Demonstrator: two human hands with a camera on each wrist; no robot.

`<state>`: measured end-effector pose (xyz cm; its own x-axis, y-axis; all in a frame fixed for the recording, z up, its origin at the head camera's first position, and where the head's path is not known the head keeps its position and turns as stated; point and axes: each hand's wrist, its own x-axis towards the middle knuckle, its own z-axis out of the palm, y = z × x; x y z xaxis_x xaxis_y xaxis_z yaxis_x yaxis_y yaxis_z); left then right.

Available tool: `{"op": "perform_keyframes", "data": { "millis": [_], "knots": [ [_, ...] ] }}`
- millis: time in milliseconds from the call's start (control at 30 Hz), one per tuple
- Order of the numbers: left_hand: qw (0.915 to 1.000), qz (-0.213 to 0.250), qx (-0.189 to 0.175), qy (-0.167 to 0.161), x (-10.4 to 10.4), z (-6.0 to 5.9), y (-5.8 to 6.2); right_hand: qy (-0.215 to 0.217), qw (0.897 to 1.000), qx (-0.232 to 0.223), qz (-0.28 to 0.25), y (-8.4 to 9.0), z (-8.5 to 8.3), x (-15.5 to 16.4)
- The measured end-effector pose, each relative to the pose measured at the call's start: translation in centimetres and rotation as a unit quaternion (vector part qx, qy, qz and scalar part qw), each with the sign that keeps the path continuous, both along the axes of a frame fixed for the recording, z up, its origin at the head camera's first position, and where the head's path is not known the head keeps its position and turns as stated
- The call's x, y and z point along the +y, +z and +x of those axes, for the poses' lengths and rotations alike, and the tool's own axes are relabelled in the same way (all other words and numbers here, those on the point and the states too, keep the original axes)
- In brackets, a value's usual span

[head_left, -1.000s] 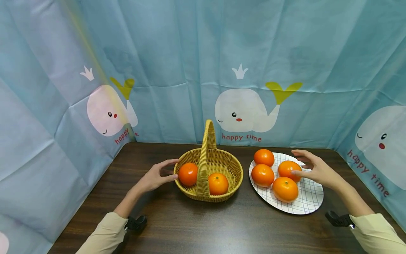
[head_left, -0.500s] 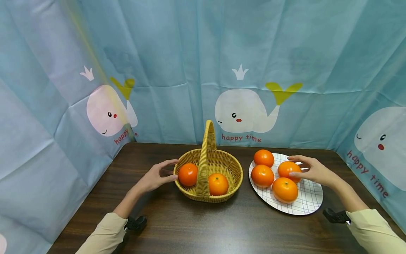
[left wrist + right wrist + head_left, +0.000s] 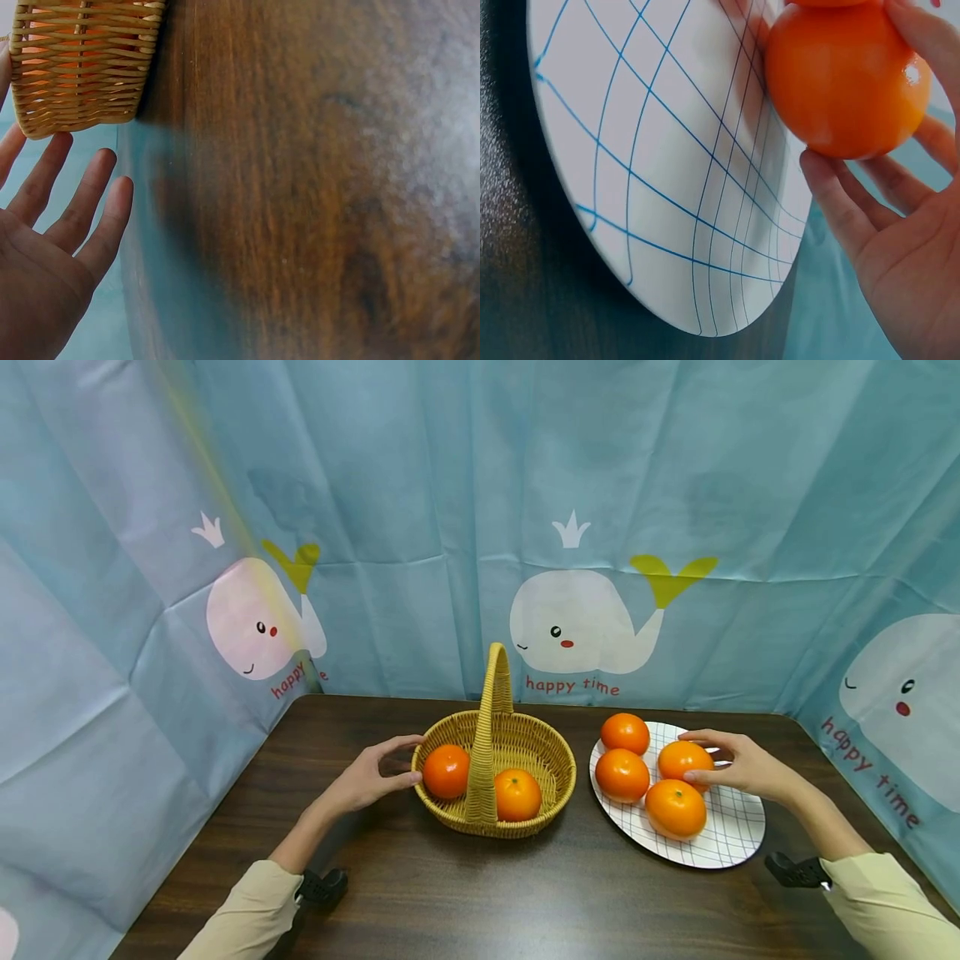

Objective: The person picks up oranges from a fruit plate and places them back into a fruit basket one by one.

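A wicker basket (image 3: 551, 760) with a tall handle stands mid-table and holds two oranges (image 3: 446, 771) (image 3: 517, 795). My left hand (image 3: 405, 760) rests against its left rim; in the left wrist view its fingers (image 3: 90, 187) are straight beside the basket's wall (image 3: 82, 67). A white checked plate (image 3: 727, 847) to the right carries several oranges. My right hand (image 3: 705, 753) grips the far-right orange (image 3: 678, 758), which sits on the plate. In the right wrist view the thumb (image 3: 840, 202) and fingers curl round that orange (image 3: 832, 75) above the plate (image 3: 652, 172).
The dark wooden table (image 3: 465, 893) is walled on three sides by a blue whale-print curtain (image 3: 450, 527). The other plate oranges (image 3: 625, 733) (image 3: 621, 774) (image 3: 675, 807) lie close to the held one. Bare wood runs along the front.
My right hand has come down from above the plate and closed its fingers round the far-right orange. The left hand and the basket have stayed put.
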<state>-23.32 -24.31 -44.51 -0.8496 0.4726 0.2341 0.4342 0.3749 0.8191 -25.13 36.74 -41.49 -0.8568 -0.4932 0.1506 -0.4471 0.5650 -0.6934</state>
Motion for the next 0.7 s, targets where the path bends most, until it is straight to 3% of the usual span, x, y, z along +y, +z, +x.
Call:
{"op": "perform_keyframes", "data": {
  "millis": [700],
  "knots": [
    [1.0,-0.001,0.0,-0.001,0.1,0.1,0.3,-0.068,0.997,0.049,-0.005,2.4,1.4,0.6]
  ]
}}
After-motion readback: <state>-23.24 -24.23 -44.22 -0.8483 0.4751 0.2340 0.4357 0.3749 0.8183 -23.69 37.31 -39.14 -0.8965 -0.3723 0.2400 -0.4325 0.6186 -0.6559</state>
